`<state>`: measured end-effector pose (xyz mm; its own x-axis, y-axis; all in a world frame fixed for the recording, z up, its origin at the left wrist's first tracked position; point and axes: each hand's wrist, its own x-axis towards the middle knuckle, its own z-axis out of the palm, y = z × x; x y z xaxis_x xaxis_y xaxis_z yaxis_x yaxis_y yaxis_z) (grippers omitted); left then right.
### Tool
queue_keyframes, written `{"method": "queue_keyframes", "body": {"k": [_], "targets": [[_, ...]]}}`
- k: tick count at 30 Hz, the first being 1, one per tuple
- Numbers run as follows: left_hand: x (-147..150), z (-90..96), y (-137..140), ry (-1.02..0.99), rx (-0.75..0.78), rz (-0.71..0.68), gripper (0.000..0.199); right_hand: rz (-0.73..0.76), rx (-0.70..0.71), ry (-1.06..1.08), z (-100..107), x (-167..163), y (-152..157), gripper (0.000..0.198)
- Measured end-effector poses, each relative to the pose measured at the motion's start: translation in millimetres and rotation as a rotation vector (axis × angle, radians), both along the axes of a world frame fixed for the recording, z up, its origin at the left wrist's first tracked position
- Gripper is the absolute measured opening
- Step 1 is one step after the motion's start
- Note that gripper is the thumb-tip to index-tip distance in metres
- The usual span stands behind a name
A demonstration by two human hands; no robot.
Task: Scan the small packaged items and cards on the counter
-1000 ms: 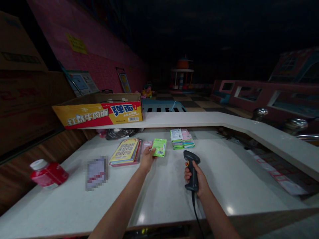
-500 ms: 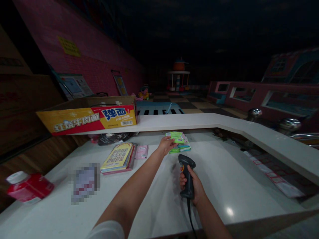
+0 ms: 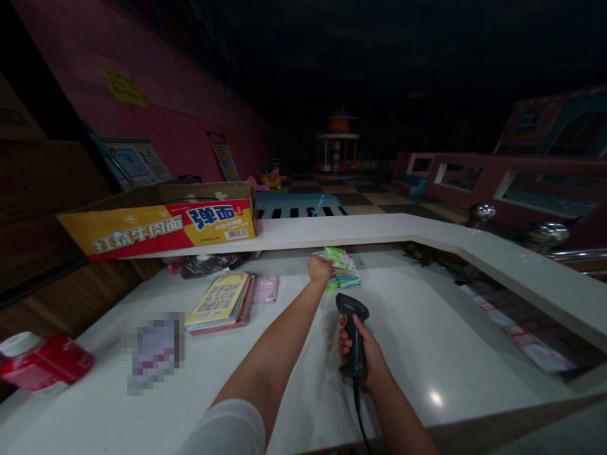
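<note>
My left hand (image 3: pixel 321 268) reaches to the back of the white counter, its fingers closed on a green packet (image 3: pixel 337 257). That packet is tilted over a small stack of flat green and blue packets (image 3: pixel 348 278). Nearer to me, my right hand (image 3: pixel 363 351) is wrapped round a black barcode scanner (image 3: pixel 353 335), held upright by its grip with the head pointing forward and left. Its cord hangs down towards the counter's front edge. To the left of my left forearm lie a pink packet (image 3: pixel 266 289) and a pile of booklets (image 3: pixel 222 302) with a yellow cover.
A raised white ledge (image 3: pixel 332 232) runs along the back and right of the counter (image 3: pixel 427 328). On it, at left, stands an open noodle carton (image 3: pixel 165 221). A red bottle with a white cap (image 3: pixel 50 363) lies at front left. Papers (image 3: pixel 516 328) are under the right ledge.
My left hand has moved slightly forward and turned, tilting the green packet over the stack. The scanner stays in my right hand. The view has shifted a little.
</note>
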<state>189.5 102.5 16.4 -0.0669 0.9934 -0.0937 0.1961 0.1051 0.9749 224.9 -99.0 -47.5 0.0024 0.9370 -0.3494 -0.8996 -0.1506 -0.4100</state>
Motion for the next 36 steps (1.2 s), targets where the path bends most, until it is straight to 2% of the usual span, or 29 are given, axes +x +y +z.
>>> {"method": "queue_keyframes", "body": {"k": [5,7,15,20,22,26,30,32,36], "targets": [[-13,4.9,-11,0.653,0.239,0.029,0.022,-0.002,-0.019,-0.001,-1,0,1,0.036],[-15,4.6,-14,0.749,0.255,0.036,0.027,-0.006,-0.016,-0.004,-2,-1,1,0.036],[-24,0.6,-19,0.755,0.319,0.006,0.032,0.021,0.020,-0.007,-6,2,-1,0.032],[-61,-15.0,-23,0.844,0.457,0.059,0.028,0.030,0.038,0.018,-14,4,-2,0.030],[-83,-25.0,-23,0.957,0.436,0.096,0.030,0.023,0.042,0.012,-15,4,-3,0.033],[-125,-45.4,-22,1.155,0.263,0.135,0.042,0.030,0.038,-0.006,-11,3,-6,0.035],[-145,-57.1,-28,1.178,0.126,0.027,0.054,0.034,0.034,-0.006,-6,2,-8,0.033],[-149,-57.6,-33,1.149,0.137,-0.021,0.053,0.029,0.039,-0.005,-5,2,-9,0.033],[-154,-50.1,-44,1.121,0.236,-0.042,0.037,0.034,0.039,-0.014,-7,3,-8,0.033]]}}
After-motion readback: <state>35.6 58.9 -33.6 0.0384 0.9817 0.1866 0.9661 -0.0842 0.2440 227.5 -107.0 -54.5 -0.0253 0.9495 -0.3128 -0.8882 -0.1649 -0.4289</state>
